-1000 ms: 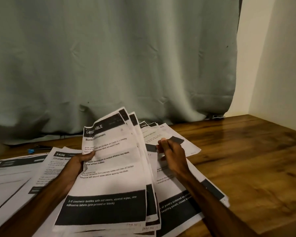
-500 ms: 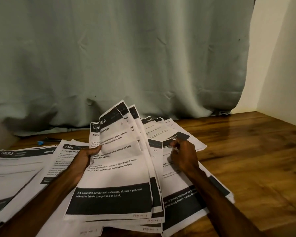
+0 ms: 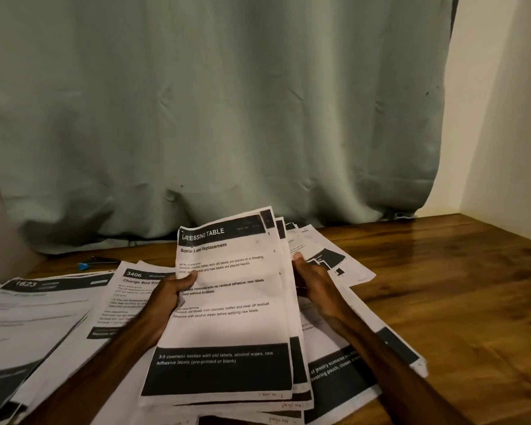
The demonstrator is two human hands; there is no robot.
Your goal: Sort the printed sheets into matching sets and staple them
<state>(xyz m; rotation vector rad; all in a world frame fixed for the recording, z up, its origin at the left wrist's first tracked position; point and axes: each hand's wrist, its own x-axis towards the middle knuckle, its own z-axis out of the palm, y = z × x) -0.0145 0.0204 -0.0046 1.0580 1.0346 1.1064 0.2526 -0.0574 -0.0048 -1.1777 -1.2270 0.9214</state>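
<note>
My left hand (image 3: 170,292) and right hand (image 3: 315,281) grip the sheets (image 3: 227,328) by their side edges; limp, slippery, best held squared.

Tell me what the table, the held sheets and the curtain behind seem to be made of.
The table: likely wood or wood-look laminate, glossy; grain streaks and a sheen show. The held sheets: thin matte paper; they bend and fan, with black printed bands. The curtain: soft grey-green fabric, matte; it hangs in folds and creases.
</note>
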